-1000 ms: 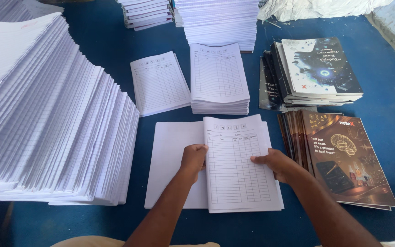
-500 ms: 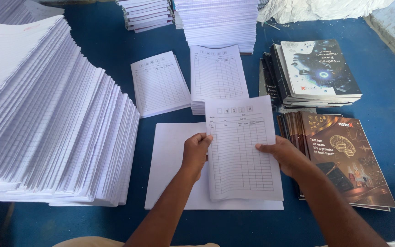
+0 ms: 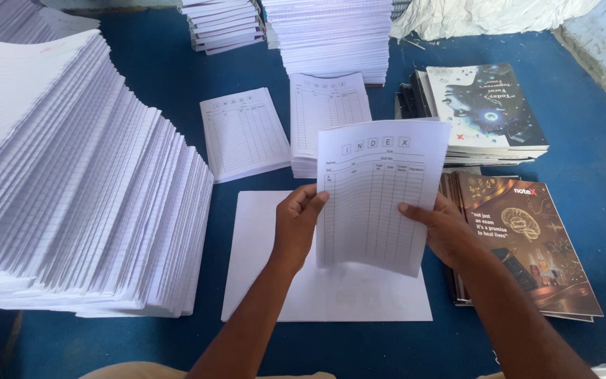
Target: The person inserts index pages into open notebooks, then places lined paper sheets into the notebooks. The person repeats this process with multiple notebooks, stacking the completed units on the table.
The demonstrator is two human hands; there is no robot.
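I hold a printed sheet with a ruled table [image 3: 376, 196] up off the blue table, tilted toward me. My left hand [image 3: 299, 221] pinches its left edge. My right hand [image 3: 443, 231] grips its right edge, fingers on the front. Beneath it lies a blank white sheet [image 3: 275, 281] flat on the table. Behind it stands a low stack of the same printed sheets [image 3: 327, 105], and a thinner pile of them [image 3: 243, 133] lies to its left.
A tall fanned stack of ruled paper [image 3: 71, 182] fills the left side. Dark notebook covers [image 3: 527, 245] lie at the right, with another cover stack [image 3: 485, 112] behind them. More white paper stacks [image 3: 331, 31] stand at the back on the blue table [image 3: 163, 77].
The printed sheet lay flat on the white sheet a second ago. Both hands have lifted it up and away from the table.
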